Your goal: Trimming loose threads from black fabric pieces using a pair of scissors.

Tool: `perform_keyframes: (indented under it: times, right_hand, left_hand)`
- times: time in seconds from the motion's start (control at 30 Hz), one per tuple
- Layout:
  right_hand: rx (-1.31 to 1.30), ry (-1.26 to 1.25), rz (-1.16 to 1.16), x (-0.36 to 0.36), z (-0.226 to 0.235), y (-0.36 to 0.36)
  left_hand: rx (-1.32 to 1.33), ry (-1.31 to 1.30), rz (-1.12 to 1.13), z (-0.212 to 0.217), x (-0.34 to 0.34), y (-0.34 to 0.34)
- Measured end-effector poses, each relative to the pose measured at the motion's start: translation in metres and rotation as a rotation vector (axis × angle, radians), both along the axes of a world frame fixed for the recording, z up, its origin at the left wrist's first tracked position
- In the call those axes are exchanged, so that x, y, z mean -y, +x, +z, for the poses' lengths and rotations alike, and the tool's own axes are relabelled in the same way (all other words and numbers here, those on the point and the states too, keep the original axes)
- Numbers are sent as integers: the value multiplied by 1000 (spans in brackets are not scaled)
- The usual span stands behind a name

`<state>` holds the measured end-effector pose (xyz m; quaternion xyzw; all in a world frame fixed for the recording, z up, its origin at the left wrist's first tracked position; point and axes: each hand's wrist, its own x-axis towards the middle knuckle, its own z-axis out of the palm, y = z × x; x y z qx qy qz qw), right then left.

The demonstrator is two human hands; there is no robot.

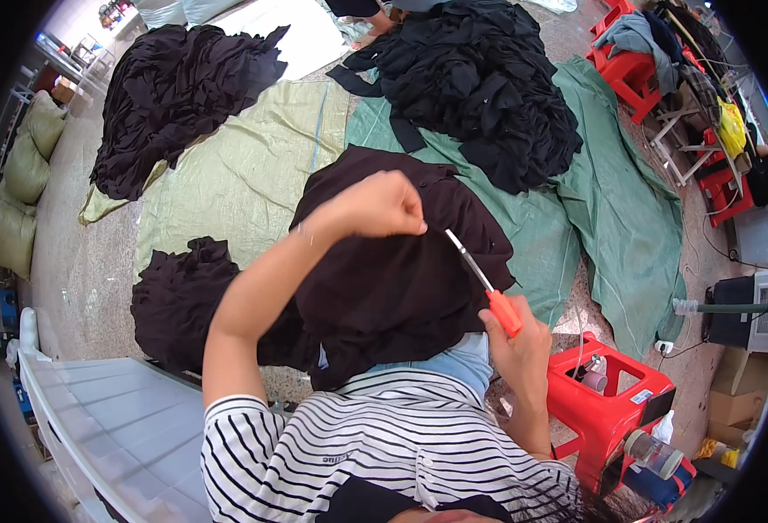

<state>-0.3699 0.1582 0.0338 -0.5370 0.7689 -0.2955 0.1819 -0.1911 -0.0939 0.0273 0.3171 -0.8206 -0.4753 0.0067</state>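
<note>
A dark brown-black garment (384,296) is spread over my lap, with a button-like spot near its far edge. Above it my left hand (382,205) is closed, thumb and finger pinched together; whatever is between them is too small to tell. To the right, my right hand (519,349) grips a red-handled tool (503,312) with a long, slim metal shaft; its exact kind is not clear. The shaft slants up and left, its tip a little right of my left fingertips and apart from them.
Dark garments lie heaped at far left (183,91), far right (480,78) and near left (183,301) around yellow-green (244,131) and green sheets (615,209). A red stool (593,418) stands at my right, a glass jar (654,453) beside it. White slatted furniture (122,418) is at left.
</note>
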Motion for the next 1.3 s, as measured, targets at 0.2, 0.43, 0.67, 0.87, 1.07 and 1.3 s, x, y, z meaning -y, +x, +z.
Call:
perform_keyframes:
  times: [0.2,0.43,0.67,0.87,1.07,1.3]
  right_hand:
    - [18,-57,97,-8,-1,23]
    - [-14,-23,103,-11,-1,23]
    - [-59,-27,50,-25,-7,15]
    - [-35,-16,-30,-42,-6,10]
    - [-94,-22,-79,-39,-12,8]
    - [-59,-70,-57,-36,-12,11]
  left_hand:
    - [196,428,0,-9,27,-24]
    - [175,250,-30,-19,18,-24]
    - [59,284,-255,-15,11,-24]
    - [89,11,-300,-21,-4,-42]
    - [41,616,71,-40,-2,-35]
    - [32,603,421,-41,-8,-38]
